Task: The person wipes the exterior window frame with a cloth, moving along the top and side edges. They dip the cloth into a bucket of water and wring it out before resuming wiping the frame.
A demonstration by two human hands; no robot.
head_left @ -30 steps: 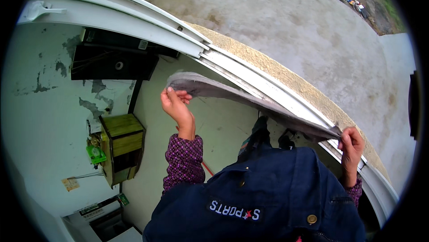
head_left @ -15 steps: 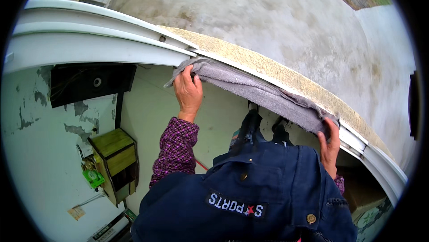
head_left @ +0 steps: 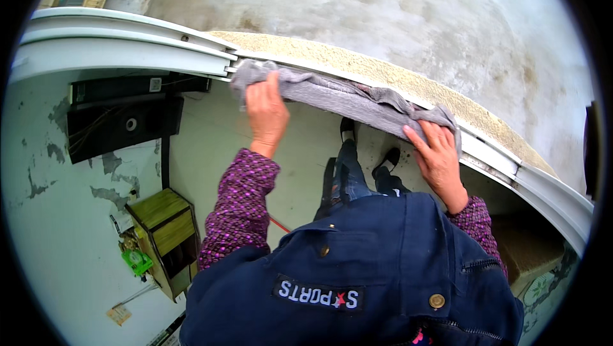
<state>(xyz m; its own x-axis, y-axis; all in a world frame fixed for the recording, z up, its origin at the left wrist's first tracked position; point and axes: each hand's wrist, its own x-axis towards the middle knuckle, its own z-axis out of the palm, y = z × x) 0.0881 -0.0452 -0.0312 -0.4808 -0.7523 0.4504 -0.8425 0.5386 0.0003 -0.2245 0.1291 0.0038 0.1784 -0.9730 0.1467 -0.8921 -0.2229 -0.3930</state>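
A grey towel [head_left: 341, 102] lies lengthwise along the white window track [head_left: 488, 146], its ends bunched and wrinkled. My left hand [head_left: 267, 113] is closed over the towel's left end, close to where the white sash frames [head_left: 134, 46] stop. At the right end, my right hand [head_left: 439, 157] grips the cloth with the thumb on the near side and the fingers over the top. Part of the towel's front edge hangs down on the room side. What lies under the cloth is hidden.
Beyond the track runs a rough cream ledge [head_left: 319, 52], then a concrete yard [head_left: 396, 14]. Below left are a black speaker-like box [head_left: 121, 125], a wooden cabinet [head_left: 165, 231] and a green plastic item [head_left: 135, 261]. My feet [head_left: 386, 157] stand on the pale floor.
My right hand has shifted left, nearer my left hand, and reaches farther over the towel. The towel is more bunched at its ends. The whole view has tilted slightly.
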